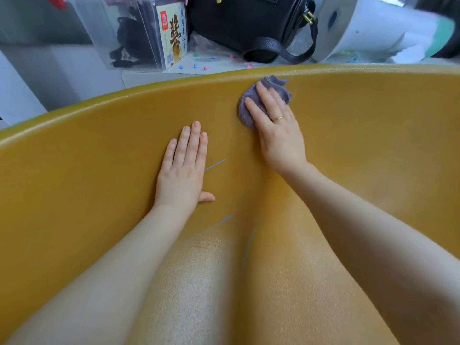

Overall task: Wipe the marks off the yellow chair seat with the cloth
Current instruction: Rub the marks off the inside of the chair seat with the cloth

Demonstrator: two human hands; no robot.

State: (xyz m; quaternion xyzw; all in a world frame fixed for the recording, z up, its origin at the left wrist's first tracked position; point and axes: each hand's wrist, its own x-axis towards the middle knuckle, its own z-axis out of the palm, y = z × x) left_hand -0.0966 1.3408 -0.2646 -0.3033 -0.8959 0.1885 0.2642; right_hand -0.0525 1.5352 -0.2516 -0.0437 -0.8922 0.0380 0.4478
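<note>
purple cloth (267,95), yellow seat (361,150), bluish marks (215,164).

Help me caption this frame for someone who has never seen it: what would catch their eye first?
The yellow chair seat fills nearly the whole head view, with two bare forearms reaching across it. The right hand presses a purple cloth flat near the far rim, while the left hand lies flat at centre. Pale blue marks streak the seat beside and below the left hand.

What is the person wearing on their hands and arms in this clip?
Both forearms are bare, with no sleeves in view. The right hand wears a thin gold ring on one finger. The left hand shows no ring, glove or watch.
</note>
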